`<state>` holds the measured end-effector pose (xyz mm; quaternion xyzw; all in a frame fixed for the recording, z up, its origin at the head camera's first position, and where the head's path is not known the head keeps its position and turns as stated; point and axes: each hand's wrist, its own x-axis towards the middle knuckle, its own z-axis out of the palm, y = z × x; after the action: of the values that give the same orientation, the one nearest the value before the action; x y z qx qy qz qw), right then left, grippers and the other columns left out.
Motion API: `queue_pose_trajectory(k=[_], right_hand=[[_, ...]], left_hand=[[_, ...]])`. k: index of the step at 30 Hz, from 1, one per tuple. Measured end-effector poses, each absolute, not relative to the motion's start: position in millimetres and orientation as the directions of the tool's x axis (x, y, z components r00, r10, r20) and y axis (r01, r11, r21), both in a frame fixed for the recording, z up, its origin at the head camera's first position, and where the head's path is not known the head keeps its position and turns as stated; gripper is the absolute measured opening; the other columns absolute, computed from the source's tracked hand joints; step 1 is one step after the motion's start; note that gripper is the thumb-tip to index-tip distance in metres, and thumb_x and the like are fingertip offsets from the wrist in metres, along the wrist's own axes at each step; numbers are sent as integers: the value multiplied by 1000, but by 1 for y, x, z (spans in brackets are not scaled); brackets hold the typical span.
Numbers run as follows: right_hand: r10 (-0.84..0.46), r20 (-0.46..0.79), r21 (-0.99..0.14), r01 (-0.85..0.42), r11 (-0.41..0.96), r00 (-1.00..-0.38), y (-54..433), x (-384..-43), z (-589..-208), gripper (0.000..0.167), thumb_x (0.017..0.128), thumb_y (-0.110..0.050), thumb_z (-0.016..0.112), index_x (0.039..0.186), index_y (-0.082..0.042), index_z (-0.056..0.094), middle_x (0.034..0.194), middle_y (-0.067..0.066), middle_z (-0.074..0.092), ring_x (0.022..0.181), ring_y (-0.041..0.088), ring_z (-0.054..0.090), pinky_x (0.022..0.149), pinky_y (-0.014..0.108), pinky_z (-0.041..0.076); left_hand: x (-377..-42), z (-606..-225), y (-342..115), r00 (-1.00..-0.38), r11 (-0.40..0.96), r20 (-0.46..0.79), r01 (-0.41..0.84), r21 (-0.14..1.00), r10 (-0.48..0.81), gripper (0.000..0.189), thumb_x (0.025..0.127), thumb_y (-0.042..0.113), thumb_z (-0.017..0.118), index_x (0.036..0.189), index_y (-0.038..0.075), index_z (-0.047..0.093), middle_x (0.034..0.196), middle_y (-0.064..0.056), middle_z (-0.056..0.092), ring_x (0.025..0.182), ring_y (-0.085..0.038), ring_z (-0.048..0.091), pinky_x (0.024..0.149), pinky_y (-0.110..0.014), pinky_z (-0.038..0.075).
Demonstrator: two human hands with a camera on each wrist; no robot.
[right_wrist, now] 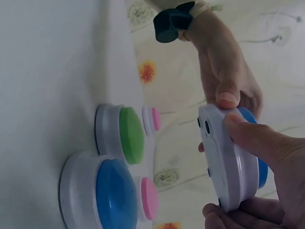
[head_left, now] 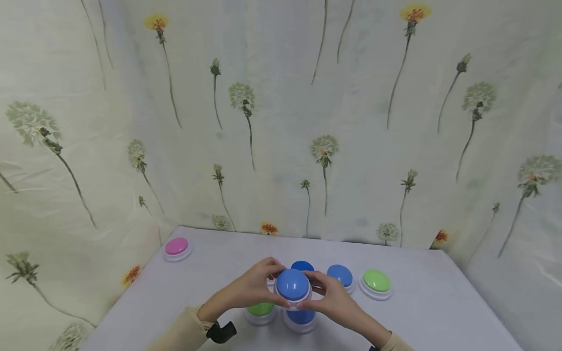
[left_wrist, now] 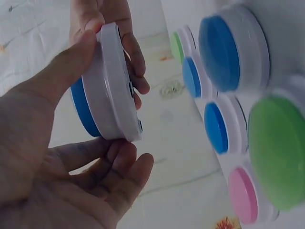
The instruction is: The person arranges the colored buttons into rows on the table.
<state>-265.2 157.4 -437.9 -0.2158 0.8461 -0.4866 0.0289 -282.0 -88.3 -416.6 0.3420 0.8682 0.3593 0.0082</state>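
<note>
A round push button [head_left: 292, 284] with a blue dome and white base is held up above the table between both hands. My left hand [head_left: 251, 288] grips its left side, thumb along the near edge. From the right, my right hand [head_left: 334, 299] grips the same button, its thumb close to the left one. Both wrist views show the button [left_wrist: 107, 86] on edge, with small dark spots on its underside [right_wrist: 213, 148]. Below the hands stand another blue button [head_left: 301, 317] and a green button [head_left: 261, 310], both partly covered in the head view.
Behind the hands are a dark blue button [head_left: 302, 265], a blue one [head_left: 340, 275] and a green one [head_left: 376, 281]. A pink button [head_left: 176, 246] sits at the far left; another pink one [right_wrist: 149, 198] is mostly hidden in the head view. Flowered cloth [head_left: 281, 122] hangs behind the white table [head_left: 421, 312].
</note>
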Motion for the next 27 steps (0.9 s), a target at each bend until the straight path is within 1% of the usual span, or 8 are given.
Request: queue_pose_trajectory(k=[3,5,10,14,17,21,24,27], right_hand=[[-380,154,-822,-332,462,-912,172,-258,-440,76,73,-42,82,134,-9,52,133,13,58,121,33,58,97,46,49],[-364,162,-806,-336,487,-917,181,-254,-442,75,72,-43,82,133,-11,53,132,12,60,120,32,59,98,46,49],[-343,184,-750,-357,557,-921,205,-247,-443,77,70,-45,83,133,-11,53,129,10,61,117,30,60,97,51,49],[-338,192,-700,-370,611,-921,222,-243,-445,76,68,-49,82,130,-14,55,127,6,63,116,28,60,95,54,48],[-324,202,-661,-373,651,-924,234,-240,-446,75,66,-52,82,128,-17,58,125,2,64,113,24,60,93,52,50],[-320,215,-603,-383,699,-923,249,-238,-446,74,64,-55,82,125,-19,60,121,-3,66,107,15,60,87,41,53],[-349,214,-572,-407,713,-912,256,-239,-447,73,66,-54,82,124,-16,60,119,-3,67,101,11,61,83,34,53],[-377,197,-571,-419,706,-905,262,-241,-449,72,67,-50,83,124,-12,60,117,-1,67,99,13,61,81,35,53]], left_hand=[[-278,-419,-73,-753,507,226,601,618,618,72,69,50,82,125,11,61,110,6,52,103,-5,53,91,-30,53],[-276,-421,-62,-743,510,229,617,600,629,74,70,50,82,127,9,60,110,5,53,104,-5,53,91,-29,53],[-273,-423,-37,-741,543,215,628,557,637,80,69,53,82,131,10,57,117,3,53,109,-5,52,90,-22,51],[-271,-425,-19,-735,544,196,628,557,649,81,69,52,82,133,10,56,118,3,52,107,-4,52,89,-19,50],[-270,-425,-4,-729,548,178,631,549,661,80,69,50,83,132,9,57,117,3,51,105,-4,51,88,-18,50],[-271,-427,16,-726,573,160,641,511,669,77,69,48,84,130,9,59,116,1,54,104,-5,50,87,-19,50],[-273,-432,27,-732,597,146,639,485,665,79,67,47,85,131,8,59,119,-1,55,106,-6,52,89,-20,50],[-274,-439,36,-730,606,138,644,467,670,79,67,44,86,131,6,58,123,-5,57,107,-7,53,91,-22,50]])
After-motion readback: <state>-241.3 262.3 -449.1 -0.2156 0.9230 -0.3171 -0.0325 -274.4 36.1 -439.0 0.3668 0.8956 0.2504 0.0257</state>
